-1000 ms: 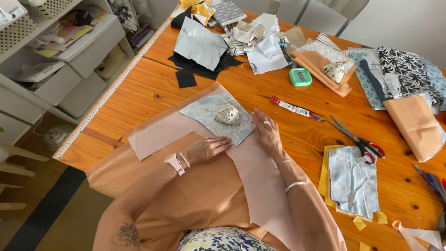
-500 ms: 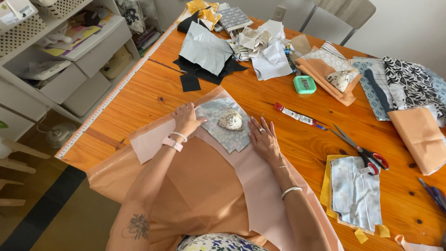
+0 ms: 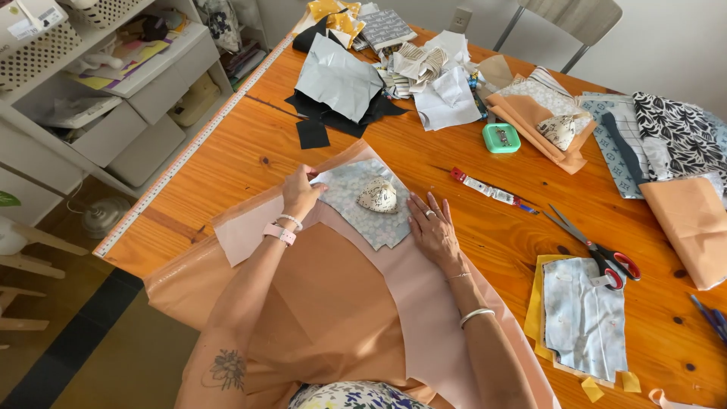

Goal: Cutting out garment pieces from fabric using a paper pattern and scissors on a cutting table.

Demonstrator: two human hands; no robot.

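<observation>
Head view, wooden bench [image 3: 250, 155] covered in sewing scraps. Left hand [image 3: 301, 195] sat at the left corner of a pale floral fabric piece [image 3: 356, 204], fingers curled and pinching that edge, so the grip was clenched on the fabric corner. Right hand [image 3: 433, 229] lay flat, fingers spread, on the right edge of the same floral piece, pressing it down, grip released, nothing grasped. The floral piece lay mid-bench on top of a big peach fabric sheet [image 3: 326, 295] that draped off the near edge toward the person; a lighter pink panel [image 3: 424, 310] ran under the right forearm. A small patterned shell-shaped object [image 3: 377, 195] rested on the floral piece between the two hands, touching neither. Pink watch on left wrist, silver bangle on right wrist. Right of the hands: red-handled scissors [image 3: 598, 250], well apart from the right hand, and a striped pen-like tool [image 3: 491, 189] just beyond it. Near right: light blue fabric piece [image 3: 583, 318] on yellow fabric. Far: small green box [image 3: 501, 138], black fabric scraps [image 3: 333, 121] with grey paper on top, pile of mixed prints. A measuring tape [image 3: 189, 155] ran along the bench's left edge. White shelves [image 3: 113, 106] stood left of the bench.
</observation>
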